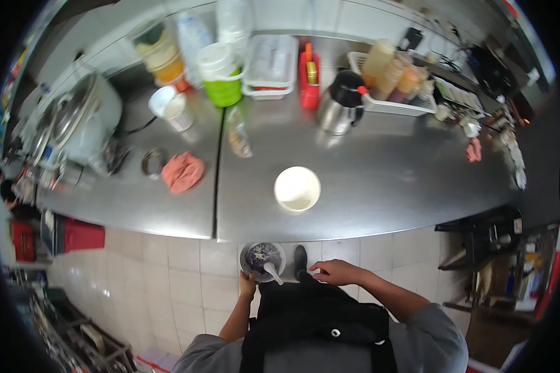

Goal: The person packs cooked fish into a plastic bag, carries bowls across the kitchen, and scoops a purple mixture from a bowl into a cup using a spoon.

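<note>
In front of my body, below the counter's front edge, my left hand (247, 285) grips the lower left rim of a white bowl (242, 262). Dark purplish food with pale bits (260, 253) fills the bowl, and a white spoon (273, 273) leans in it with its handle toward me. My right hand (334, 272) hangs to the right of the bowl, apart from it, fingers loosely stretched and holding nothing. A white paper cup (297, 189), seen from above, stands on the steel counter (379, 180) nearest to both hands.
A steel vacuum jug (339, 112), a red holder (309, 81) and a white basket of sauce bottles (392, 106) line the back. A lidded green tub (223, 89), a pink cloth (183, 172) and a large cooker (84, 118) are leftward. A black chair (482, 239) stands right.
</note>
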`<state>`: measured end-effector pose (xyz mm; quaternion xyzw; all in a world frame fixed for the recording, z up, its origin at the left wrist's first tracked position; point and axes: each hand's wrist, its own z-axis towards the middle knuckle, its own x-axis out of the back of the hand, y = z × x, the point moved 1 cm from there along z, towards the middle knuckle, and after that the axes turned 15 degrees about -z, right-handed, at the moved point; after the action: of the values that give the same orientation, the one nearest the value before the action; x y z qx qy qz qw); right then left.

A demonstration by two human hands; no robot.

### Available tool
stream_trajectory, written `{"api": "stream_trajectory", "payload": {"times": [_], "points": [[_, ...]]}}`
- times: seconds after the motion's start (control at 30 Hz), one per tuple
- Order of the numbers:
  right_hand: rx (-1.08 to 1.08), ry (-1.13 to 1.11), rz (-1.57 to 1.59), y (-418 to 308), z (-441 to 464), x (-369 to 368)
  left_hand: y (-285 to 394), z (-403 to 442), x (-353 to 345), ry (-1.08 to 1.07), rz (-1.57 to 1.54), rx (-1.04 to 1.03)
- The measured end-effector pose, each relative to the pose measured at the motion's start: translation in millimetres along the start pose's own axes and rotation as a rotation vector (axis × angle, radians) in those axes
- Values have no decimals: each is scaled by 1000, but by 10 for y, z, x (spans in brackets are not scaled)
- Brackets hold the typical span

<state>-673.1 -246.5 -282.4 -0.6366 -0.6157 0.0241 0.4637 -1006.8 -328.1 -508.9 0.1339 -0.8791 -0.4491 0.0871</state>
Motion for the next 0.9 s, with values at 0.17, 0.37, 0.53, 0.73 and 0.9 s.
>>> {"api": "stream_trajectory", "payload": {"times": [0.17,0.37,0.53,0.73,0.9], "points": [[340,-75,-77,-495,313,140,23,-989,753,345,-131,-29],[581,12,-216,-1122,546,249,711,-1856,1150,645,-194,-214],[660,162,-279,-1535,477,479,1610,-2029,908,603,-451,-269],[584,377,-362,-1656,360,740,2479,-1591,416,302,-494,-279],[437,532,-514,-1701,382,960,2961,-908,32,42,-477,-280]]}}
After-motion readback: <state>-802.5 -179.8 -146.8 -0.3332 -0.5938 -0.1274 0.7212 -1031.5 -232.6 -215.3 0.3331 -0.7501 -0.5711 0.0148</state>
